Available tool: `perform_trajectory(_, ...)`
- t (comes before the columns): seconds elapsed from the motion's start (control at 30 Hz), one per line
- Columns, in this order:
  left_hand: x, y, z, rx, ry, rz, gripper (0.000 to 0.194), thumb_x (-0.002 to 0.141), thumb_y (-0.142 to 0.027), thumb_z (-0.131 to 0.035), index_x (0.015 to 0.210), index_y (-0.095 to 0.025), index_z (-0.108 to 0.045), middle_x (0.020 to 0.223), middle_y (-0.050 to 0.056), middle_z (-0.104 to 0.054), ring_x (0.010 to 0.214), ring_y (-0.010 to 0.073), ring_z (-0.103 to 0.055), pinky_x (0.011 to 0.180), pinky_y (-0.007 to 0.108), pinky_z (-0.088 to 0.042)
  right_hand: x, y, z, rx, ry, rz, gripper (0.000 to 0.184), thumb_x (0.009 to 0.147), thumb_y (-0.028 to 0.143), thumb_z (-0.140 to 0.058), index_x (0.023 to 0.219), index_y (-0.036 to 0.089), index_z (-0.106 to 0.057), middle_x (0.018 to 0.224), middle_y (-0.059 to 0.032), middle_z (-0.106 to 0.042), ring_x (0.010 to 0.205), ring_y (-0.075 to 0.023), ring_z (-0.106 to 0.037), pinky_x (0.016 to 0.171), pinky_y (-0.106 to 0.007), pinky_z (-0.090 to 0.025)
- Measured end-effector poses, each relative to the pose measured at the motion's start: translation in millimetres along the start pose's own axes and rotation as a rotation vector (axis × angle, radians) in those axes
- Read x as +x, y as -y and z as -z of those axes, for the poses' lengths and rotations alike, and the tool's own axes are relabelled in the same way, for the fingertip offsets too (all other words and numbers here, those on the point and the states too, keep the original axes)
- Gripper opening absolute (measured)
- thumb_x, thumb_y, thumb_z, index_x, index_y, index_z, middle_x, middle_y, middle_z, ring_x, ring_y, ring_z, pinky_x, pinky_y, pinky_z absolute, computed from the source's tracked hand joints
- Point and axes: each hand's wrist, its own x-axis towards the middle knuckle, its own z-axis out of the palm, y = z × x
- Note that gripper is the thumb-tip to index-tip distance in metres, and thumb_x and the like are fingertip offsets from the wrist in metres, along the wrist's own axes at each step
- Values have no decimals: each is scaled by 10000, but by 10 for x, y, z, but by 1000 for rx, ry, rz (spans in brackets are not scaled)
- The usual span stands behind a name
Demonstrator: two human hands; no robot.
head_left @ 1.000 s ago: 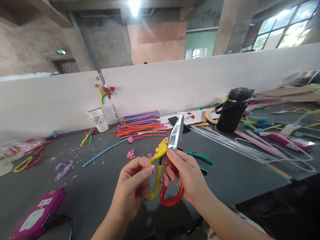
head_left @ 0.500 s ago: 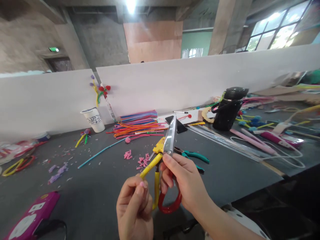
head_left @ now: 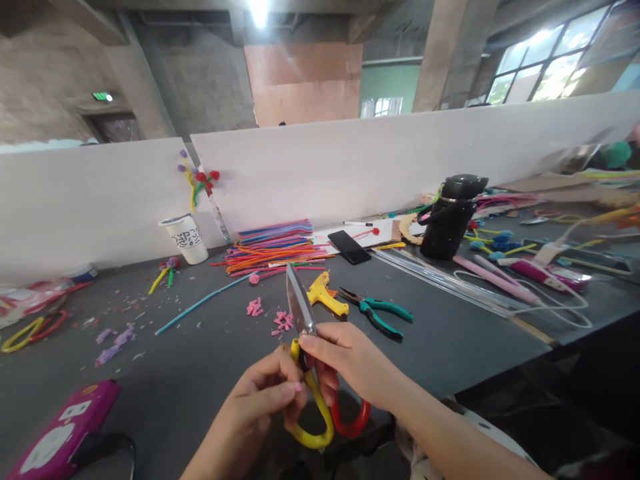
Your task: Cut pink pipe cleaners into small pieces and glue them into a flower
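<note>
With the right hand gripping the scissors near their pivot above the counter, and the left hand pinching a tiny pink piece close by, steady, forward-pointing blades seem safest.

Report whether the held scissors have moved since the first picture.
Yes, leftward: the held scissors overlapped the phone earlier; now they point left of it.

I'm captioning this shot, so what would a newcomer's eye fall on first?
Probably the scissors, front and centre in the right hand, with one yellow and one red handle. Next, the bright heap of pipe cleaners towards the table's back, left of the phone, and the black flask farther right.
</note>
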Motion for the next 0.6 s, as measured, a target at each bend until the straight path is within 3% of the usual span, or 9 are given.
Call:
perform_trajectory(0.07,32,-70,-3,-24,-5,22,81,655,-173,-608,596,-143,-562,476,-46,-374,421,57,-285,422,183,-234,3,-1,-50,12,-18,6,364,823,414,-487,562,163,-447,371,84,-401,311,-65,-461,338,-151,-320)
perform_trajectory(0.2,39,-70,-134,-128,-173,-92,111,629,-186,-632,572,-140,-549,454,-73,-276,397,31,-150,380,169,-111,7,8,-133,119,-122,63,359,806,432,-494,570,164,-460,373,85,-405,299,-66,-445,337,-163,-333)
perform_trajectory(0.43,-55,167,-274,-274,-395,-246,156,618,-254,-689,600,-149,-574,534,-30,-432,403,24,-292,380,144,-206,-32,-10,-173,182,-161,48,346,751,449,-550,564,163,-489,358,85,-401,291,-68,-423,333,-176,-348)
perform_trajectory(0.5,-54,246,-285,-301,-447,-290,176,613,-269,-700,603,-148,-572,576,-27,-442,404,12,-258,371,135,-193,-36,-18,-172,182,-166,48,343,753,442,-550,563,162,-491,354,86,-397,291,-66,-417,341,-179,-354)
perform_trajectory(0.6,-47,349,-338,-384,-454,-371,179,643,-288,-688,615,-155,-571,526,-61,-338,404,10,-154,361,121,-144,-30,-13,-159,196,-183,62,341,763,430,-546,564,159,-491,353,90,-386,292,-63,-424,351,-176,-343)
